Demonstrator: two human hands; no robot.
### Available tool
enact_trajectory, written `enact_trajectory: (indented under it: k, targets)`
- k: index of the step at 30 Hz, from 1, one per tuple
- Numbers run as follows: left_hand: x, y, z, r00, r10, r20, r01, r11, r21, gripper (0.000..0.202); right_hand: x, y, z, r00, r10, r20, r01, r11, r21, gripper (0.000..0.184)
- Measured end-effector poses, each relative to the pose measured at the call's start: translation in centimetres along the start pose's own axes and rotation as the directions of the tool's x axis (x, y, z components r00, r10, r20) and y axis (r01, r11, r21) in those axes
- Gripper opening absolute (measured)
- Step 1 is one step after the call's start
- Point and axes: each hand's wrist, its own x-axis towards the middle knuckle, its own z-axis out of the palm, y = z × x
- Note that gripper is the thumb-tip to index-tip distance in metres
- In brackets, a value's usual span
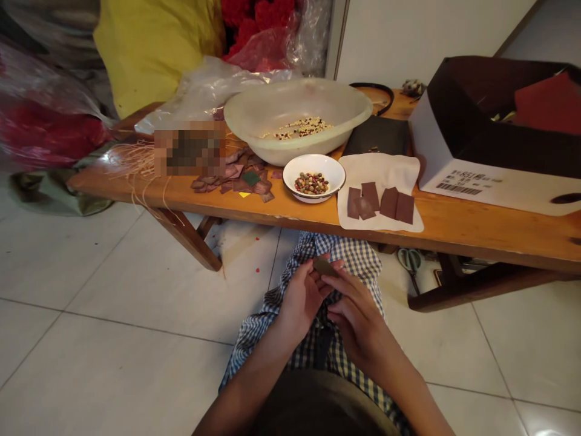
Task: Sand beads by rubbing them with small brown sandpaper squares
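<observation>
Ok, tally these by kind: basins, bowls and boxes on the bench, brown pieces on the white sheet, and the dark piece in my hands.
Translucent basin: 1
White bowl: 1
Black-and-white box: 1
Brown pieces on the white sheet: 5
Dark flat piece in your left hand and right hand: 1
Total: 9

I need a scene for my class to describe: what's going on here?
A person holds a small dark flat piece with both hands, the left hand and right hand close together above blue-and-white checked cloth. In front, on a wooden bench, a white bowl holds small multicoloured round bits. To its right, dark brown pieces lie on a white sheet; to its left is a pile of brownish scraps. A large pale basin stands behind the bowl.
</observation>
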Motion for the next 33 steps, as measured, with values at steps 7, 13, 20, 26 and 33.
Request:
enact_trajectory:
  k: [7, 13, 20, 26, 33]
  targets:
    - [-1.3, 0.2, 1.0, 0.999, -0.037, -0.006, 0.037, 0.999, 0.015, 0.026, 0.3, 0.7, 0.2, 0.996, -0.063, 0.071, 0.075, 0.979, -0.188, 0.03]
    - [-1.4, 0.2, 0.9, 0.998, -0.055, -0.003, 0.056, 0.997, 0.049, 0.025, 0.5, 0.8, -0.8, 0.995, -0.062, 0.077, 0.072, 0.989, -0.128, 0.03]
    - [-1.5, 0.2, 0.9, 1.0, 0.006, 0.019, -0.007, 0.998, 0.056, 0.032, -0.4, 0.7, -1.0, 0.951, 0.308, 0.007, -0.24, 0.726, 0.645, 0.006]
    - [-1.5, -1.1, 0.7, 0.996, 0.079, 0.048, -0.078, 0.997, -0.019, 0.035, -1.4, 1.3, 2.4, 0.883, 0.462, 0.08, -0.172, 0.161, 0.972, 0.01]
    - [-1.8, -1.8, 1.0, 0.993, 0.106, 0.051, -0.105, 0.994, -0.006, 0.034, -2.2, 1.8, 2.9, 0.851, 0.482, 0.209, -0.149, -0.159, 0.976, 0.018]
